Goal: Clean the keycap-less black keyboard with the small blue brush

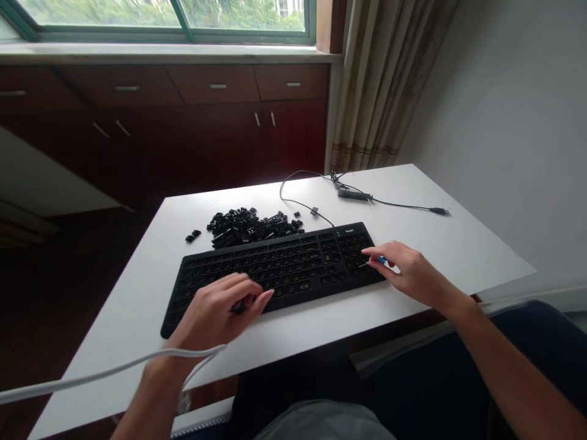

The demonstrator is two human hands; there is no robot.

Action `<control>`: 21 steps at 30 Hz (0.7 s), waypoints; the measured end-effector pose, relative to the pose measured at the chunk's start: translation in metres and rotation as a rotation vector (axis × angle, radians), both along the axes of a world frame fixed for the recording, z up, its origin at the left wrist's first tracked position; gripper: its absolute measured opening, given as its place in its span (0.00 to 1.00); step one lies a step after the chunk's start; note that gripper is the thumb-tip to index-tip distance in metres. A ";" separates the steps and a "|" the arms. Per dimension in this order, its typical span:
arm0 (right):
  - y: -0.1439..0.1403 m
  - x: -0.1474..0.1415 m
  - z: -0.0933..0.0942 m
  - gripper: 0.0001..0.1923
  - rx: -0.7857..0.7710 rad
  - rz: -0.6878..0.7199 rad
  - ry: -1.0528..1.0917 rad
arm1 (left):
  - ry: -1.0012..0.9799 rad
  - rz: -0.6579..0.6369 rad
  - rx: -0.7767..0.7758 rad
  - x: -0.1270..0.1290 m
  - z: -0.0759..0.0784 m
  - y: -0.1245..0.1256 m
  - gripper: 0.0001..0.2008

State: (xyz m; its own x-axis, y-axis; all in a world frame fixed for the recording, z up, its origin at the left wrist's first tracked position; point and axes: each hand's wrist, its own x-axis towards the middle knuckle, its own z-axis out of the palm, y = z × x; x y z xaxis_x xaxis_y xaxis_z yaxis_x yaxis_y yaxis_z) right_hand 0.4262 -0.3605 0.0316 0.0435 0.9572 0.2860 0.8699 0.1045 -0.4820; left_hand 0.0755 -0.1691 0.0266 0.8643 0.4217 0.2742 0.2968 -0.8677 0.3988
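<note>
A black computer keyboard lies at a slant on the white table, its key wells showing bare of caps. My right hand is closed in a pinch over the number pad. Between thumb and forefinger it holds a small screwdriver with a blue handle, whose thin metal shaft points left onto the keys. My left hand lies over the keyboard's front left part with bent fingers and the thumb near the forefinger; whatever is in it is hidden. Behind the keyboard is a heap of loose black keycaps.
The keyboard's cable loops back to a tied bundle and a dark bar-shaped piece, ending in a USB plug. A white cord crosses my left wrist. Wooden cabinets stand beyond the white table.
</note>
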 end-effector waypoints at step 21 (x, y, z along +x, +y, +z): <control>0.011 -0.016 0.000 0.15 0.003 -0.008 -0.019 | -0.024 -0.488 -0.145 0.165 -0.006 -0.008 0.10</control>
State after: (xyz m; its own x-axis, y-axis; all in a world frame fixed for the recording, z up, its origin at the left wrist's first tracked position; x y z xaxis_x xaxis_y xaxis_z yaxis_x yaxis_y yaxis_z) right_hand 0.4099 -0.3494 0.0316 0.0453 0.9560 0.2899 0.8797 0.0993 -0.4650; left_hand 0.2401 -0.1775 0.0202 0.9643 0.0052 0.2648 -0.1402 -0.8383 0.5269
